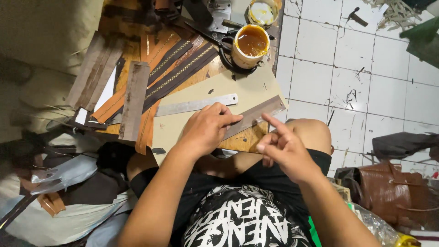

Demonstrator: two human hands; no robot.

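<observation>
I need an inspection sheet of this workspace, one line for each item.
Surface: low wooden board, beige card sheet on it.
Job's things: grey-brown leather strip; left hand presses it, right hand points a finger at its end.
Clutter: steel ruler, brown zipper tapes, open can of amber glue, black scissors.
Grip: both hands bare.
Cables: nothing seen.
Surroundings: white tiled floor, brown leather bag.

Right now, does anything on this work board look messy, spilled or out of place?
Yes: the open white tin of amber glue has drips down its side and sits near the board's edge. Brown zipper strips lie fanned crookedly. The left hand presses a grey-brown leather strip.
</observation>
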